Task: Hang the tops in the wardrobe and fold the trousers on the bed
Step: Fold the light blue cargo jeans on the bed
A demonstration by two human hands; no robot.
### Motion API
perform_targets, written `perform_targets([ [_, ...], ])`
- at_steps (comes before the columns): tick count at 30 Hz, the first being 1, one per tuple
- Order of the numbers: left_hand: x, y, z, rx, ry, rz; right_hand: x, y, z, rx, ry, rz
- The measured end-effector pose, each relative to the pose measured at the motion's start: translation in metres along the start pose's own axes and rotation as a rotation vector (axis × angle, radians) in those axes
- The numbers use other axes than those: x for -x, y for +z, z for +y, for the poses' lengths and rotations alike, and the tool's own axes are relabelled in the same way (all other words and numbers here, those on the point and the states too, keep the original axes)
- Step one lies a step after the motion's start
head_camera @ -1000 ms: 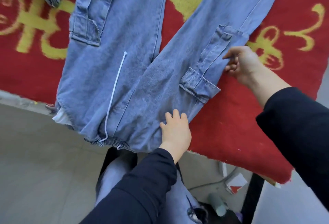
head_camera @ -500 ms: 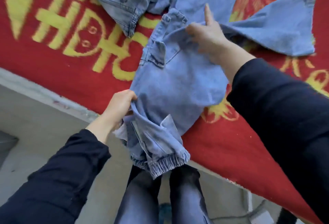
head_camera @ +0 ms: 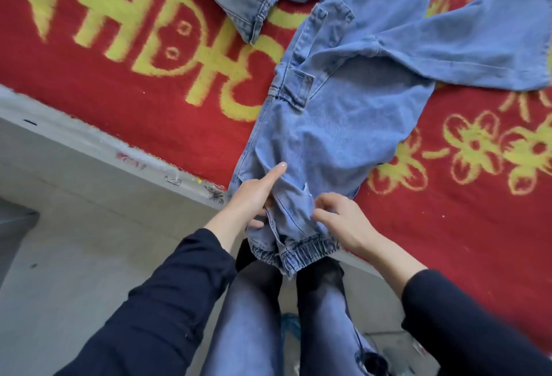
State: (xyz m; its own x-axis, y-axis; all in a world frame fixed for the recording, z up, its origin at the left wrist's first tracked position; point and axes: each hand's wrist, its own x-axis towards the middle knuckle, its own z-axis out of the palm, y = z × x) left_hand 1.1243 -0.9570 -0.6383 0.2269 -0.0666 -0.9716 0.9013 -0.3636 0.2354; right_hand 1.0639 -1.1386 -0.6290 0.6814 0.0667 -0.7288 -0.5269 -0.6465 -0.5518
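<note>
Jeans (head_camera: 328,124) run away from me; my left hand (head_camera: 254,196) pinches their near end; right hand (head_camera: 343,223) curled there, grip unclear.

The trousers (head_camera: 337,136), spread flat a second ago with both legs apart, are now doubled lengthwise. One half is laid over the other, and part of one leg is left splayed out to the right. The right hand (head_camera: 343,223), set far up by the leg pocket half a second ago, is brought back to the near end. It is placed just above the elasticated band (head_camera: 301,251), with its fingers curled onto the denim. The left hand (head_camera: 254,196), closed on the left edge of the cloth before, is now held with the index finger stretched out on top of the denim, while the thumb is tucked beneath the edge.
</note>
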Motion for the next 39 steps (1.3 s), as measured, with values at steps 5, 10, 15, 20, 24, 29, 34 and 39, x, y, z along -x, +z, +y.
perform_targets([
  [5, -0.001, -0.016, -0.002, -0.011, 0.057, -0.117, 0.004, -0.023, -0.02, -0.411, 0.153, -0.489],
  [10, -0.013, -0.05, -0.032, -0.099, 0.116, 0.137, -0.019, -0.014, 0.001, 0.131, 0.318, -0.376],
  [15, -0.004, -0.043, -0.051, -0.183, -0.061, -0.197, -0.009, 0.025, 0.019, 0.315, 0.097, -0.385],
  [20, -0.003, -0.035, -0.048, -0.028, 0.023, -0.186, 0.021, 0.057, 0.044, 0.508, -0.111, -0.034],
  [24, 0.0, -0.036, -0.043, 0.089, 0.063, -0.287, 0.057, 0.084, 0.046, 0.675, -0.304, -0.127],
  [29, -0.009, -0.037, -0.069, -0.045, 0.05, -0.104, 0.084, 0.109, 0.058, 0.509, 0.04, -0.747],
  [34, -0.01, -0.038, -0.099, -0.027, 0.05, -0.121, 0.042, 0.082, 0.069, -0.077, 0.35, -0.086],
  [39, -0.001, -0.02, -0.132, 0.112, 0.091, -0.15, 0.012, 0.055, 0.052, -0.263, 0.256, -0.075],
])
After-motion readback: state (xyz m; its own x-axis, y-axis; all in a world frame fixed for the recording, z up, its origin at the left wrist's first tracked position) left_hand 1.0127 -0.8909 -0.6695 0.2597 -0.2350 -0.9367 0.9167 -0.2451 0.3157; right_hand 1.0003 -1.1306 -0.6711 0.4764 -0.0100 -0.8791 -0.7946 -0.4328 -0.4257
